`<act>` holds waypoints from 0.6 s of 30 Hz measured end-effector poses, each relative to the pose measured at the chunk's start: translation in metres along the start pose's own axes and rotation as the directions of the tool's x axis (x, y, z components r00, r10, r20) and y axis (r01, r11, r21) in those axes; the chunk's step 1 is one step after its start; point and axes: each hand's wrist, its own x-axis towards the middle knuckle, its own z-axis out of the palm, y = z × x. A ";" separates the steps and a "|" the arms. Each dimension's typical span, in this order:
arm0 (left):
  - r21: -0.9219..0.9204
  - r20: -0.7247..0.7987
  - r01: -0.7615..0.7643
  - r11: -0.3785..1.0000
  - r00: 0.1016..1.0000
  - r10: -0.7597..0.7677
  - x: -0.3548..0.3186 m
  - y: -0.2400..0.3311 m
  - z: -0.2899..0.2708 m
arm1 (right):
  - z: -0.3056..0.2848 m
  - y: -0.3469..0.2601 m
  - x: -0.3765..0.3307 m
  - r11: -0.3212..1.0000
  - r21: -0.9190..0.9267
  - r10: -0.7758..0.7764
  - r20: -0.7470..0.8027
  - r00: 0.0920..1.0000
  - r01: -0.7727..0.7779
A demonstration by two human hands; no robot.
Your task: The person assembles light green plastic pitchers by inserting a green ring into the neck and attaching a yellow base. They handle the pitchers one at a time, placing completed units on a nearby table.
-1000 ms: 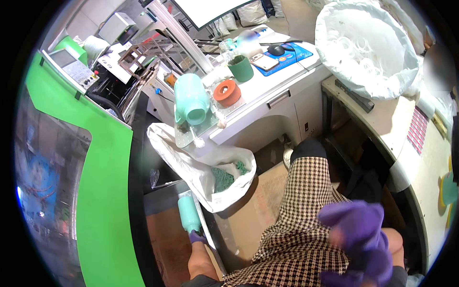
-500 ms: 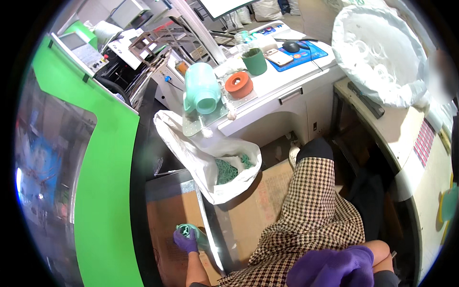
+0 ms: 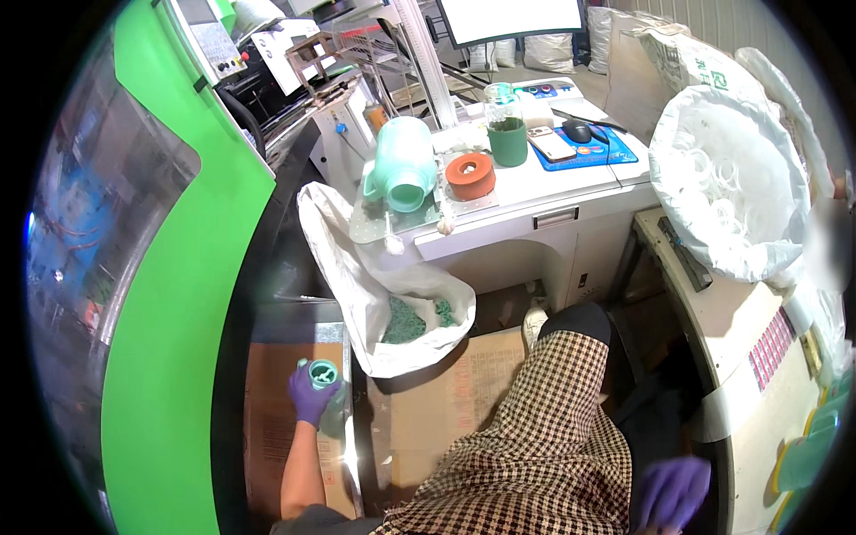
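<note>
Bottle (image 3: 324, 374) in L hand (image 3: 309, 401), curled round it; R hand (image 3: 675, 493) blurry, can't tell grip

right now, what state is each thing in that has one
left hand: purple-gloved, closed around teal jar
teal jar: held, mouth open
right hand: gloved, blurred, grip unclear
teal jug: on its side, mouth open
white sack: open, green scraps inside
lined bin: open, pale rings inside
drawer: shut
monitor: lit, white
phone: lying flat
green cup: upright
</note>
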 end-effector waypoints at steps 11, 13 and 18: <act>-0.620 -0.132 -0.418 0.664 0.890 0.436 -0.025 0.307 -0.078 | 0.101 0.108 0.060 0.542 -0.807 0.263 0.429 0.864 0.236; -0.588 -0.205 -0.480 0.650 0.867 0.454 -0.031 0.326 -0.076 | 0.100 0.119 0.051 0.452 -0.877 0.355 0.345 0.869 0.164; -0.565 -0.236 -0.550 0.615 0.822 0.519 -0.034 0.345 -0.065 | 0.085 0.138 0.037 0.441 -0.896 0.411 0.249 0.877 0.048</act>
